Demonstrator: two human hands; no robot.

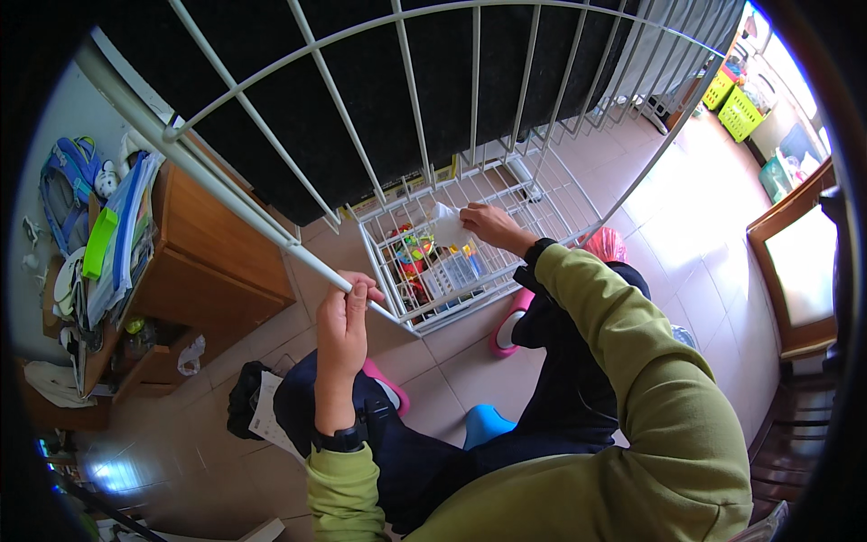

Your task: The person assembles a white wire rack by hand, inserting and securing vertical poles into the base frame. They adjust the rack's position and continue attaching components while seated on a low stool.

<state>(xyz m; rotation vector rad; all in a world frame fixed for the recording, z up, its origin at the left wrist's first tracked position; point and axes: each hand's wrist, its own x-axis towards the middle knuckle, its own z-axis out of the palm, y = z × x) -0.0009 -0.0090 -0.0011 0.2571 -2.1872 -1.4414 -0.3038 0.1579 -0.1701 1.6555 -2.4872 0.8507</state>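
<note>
My left hand (344,330) is closed around the lower corner of a white metal rack frame (262,222). Below and ahead lies a white wire shelf (566,191) near the floor, joined to the rack. Over it, my right hand (493,226) has its fingers closed at the edge of a thin white sheet (446,225), which could be paper or plastic. Colourful small items (414,255) and a pale grid-like piece (451,275) show through the wires beside that sheet. My fingertips are partly hidden.
A wooden cabinet (219,230) stands at the left, with a blue backpack (70,185) and a bright green holder (99,244) on it. My pink slippers (510,323) and a blue object (488,425) are near the shelf. Yellow-green baskets (742,115) stand far right.
</note>
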